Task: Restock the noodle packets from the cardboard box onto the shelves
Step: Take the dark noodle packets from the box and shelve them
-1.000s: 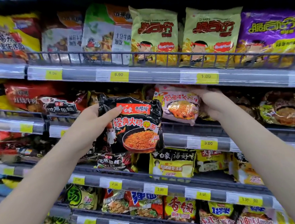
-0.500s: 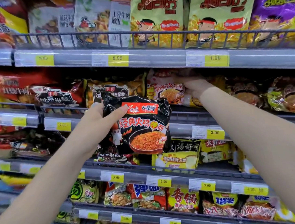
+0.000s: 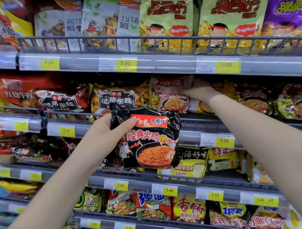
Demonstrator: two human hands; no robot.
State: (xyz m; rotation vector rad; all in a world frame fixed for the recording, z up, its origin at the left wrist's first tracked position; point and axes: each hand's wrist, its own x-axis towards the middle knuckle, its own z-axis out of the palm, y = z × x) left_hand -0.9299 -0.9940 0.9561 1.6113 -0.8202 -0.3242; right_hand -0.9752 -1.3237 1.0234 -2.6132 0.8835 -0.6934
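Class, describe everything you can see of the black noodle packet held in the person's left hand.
The black noodle packet is glossy, crinkled plastic film: red banner on top, orange-red Chinese lettering, a pictured pan of orange noodles. It looks sealed. The left hand grips its upper left corner, thumb on the front, holding it upright, slightly tilted, before the shelves, resting on none. The right hand, gripping a pink noodle packet, is apart from it.

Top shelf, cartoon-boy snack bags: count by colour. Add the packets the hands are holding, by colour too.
yellow-green snack bags: 2
purple snack bag: 1
black noodle packet, gripped by the left hand: 1
pink noodle packet, held at its top by the right hand: 1
Total: 5
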